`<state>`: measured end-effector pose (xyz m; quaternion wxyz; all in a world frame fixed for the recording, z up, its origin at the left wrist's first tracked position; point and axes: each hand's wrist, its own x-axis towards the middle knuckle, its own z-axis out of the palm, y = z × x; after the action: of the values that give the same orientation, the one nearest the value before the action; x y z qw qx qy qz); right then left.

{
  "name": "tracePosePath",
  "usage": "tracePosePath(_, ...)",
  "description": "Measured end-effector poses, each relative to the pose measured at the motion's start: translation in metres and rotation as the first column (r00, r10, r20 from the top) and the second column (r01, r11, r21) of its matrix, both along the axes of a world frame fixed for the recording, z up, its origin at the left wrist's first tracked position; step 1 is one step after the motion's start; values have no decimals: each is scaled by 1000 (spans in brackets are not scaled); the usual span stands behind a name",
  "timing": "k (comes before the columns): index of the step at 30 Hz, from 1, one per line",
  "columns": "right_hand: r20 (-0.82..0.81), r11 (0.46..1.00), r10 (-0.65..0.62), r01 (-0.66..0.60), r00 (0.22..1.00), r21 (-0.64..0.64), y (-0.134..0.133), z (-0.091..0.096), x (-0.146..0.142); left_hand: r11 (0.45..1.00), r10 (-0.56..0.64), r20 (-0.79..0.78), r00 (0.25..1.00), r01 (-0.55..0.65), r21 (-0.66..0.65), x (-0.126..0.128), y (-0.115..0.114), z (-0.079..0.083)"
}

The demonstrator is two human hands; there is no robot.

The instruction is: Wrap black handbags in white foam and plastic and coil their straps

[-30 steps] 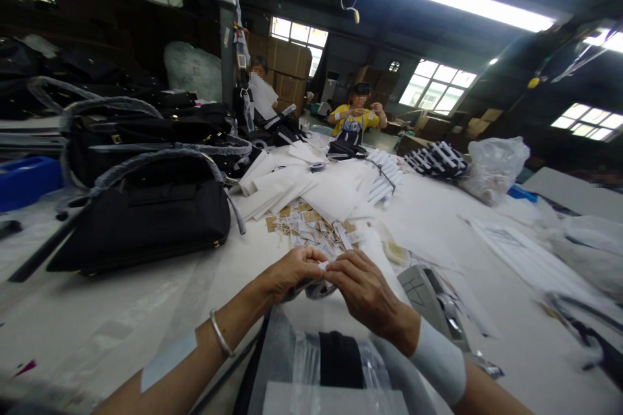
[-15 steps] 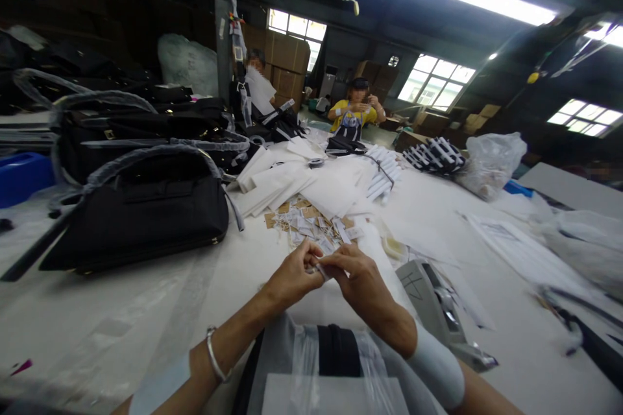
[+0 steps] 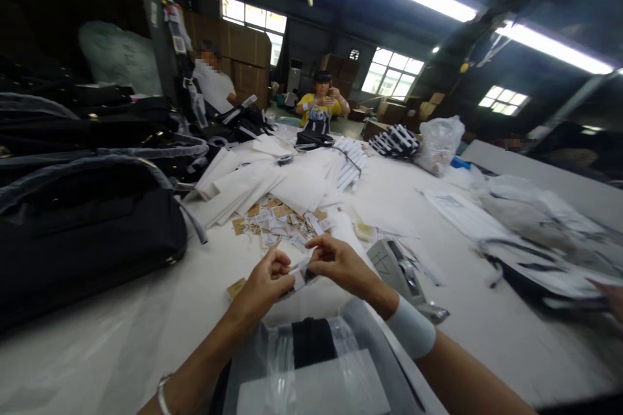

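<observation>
Between my two hands is a small white tag, partly hidden by the fingers. My left hand is closed, pinching its left side. From the other side my right hand grips it between thumb and bent fingers. A brown card tag shows beside my left hand; whether it hangs from the hand or lies on the table I cannot tell. Just beyond is a heap of white and brown tags. Below my hands, close to me, stands a bag with a dark strap, covered in clear plastic.
Black bags with wrapped handles fill the left. White paper sheets lie behind the tags. Right of my hands is a grey tape dispenser. Another person's hand reaches in at far right, near a bag. A person in yellow sits opposite.
My view has turned to the right, so the scene shifts left. My hands have drawn slightly apart, with the white tag showing between them. Another person's hand and a bag now appear at right.
</observation>
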<state>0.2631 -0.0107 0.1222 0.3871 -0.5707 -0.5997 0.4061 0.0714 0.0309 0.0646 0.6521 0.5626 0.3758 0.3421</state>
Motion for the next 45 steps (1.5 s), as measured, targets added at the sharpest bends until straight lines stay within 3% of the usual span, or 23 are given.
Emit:
tracePosePath(3, 36, 982, -182, 180, 983, 64, -21, 21, 57, 1000, 19, -19, 1000, -19, -3, -1, 3, -3)
tracePosePath(6, 246, 919, -385, 394, 890, 14, -59, 35, 133, 1000, 3, -37, 999, -3, 5, -2, 5, -10)
tracePosePath(9, 441, 832, -438, 539, 783, -131, -103, 27, 194, 1000, -6, -59, 998, 7, 10, -3, 7, -19)
tracePosePath(12, 416, 799, -398, 532, 818, -281, -136, 4, 220, 999, -8, -130, 991, 13, 34, -4, 10, -24)
tracePosePath(15, 310, 796, -364, 466, 878, -387, -149, -17, 222, 998, -5, -183, 983, 15, 56, -5, 12, -24)
tracePosePath(20, 173, 817, -393, 429, 903, -387, -146, -34, 220, 997, 59, -159, 986, -51, 55, -3, 4, -13)
tracePosePath(23, 102, 838, -417, 426, 903, -342, -146, -33, 218, 997, 74, -178, 981, -66, 50, -3, -1, -6)
tracePosePath(28, 36, 854, -481, 478, 876, -206, -163, -13, 211, 996, 90, -181, 979, -83, 45, -3, 1, -3)
tracePosePath(31, 90, 815, -552, 559, 829, -155, -181, -11, 206, 995, 99, -146, 984, -95, 36, -2, 3, -8)
tracePosePath(37, 302, 702, -611, 677, 732, -221, -188, -51, 193, 992, 128, -143, 981, -124, 33, 0, 6, -13)
tracePosePath(39, 367, 676, -612, 704, 701, -219, -187, -55, 195, 991, 129, -137, 982, -125, 37, 0, 7, -12)
tracePosePath(42, 462, 663, -568, 711, 681, -234, -192, -40, 195, 992, 127, -126, 984, -123, 35, -2, 9, -11)
tracePosePath(45, 446, 750, -455, 602, 770, -273, -197, -12, 176, 996, 85, -126, 988, -83, 26, -3, 6, -6)
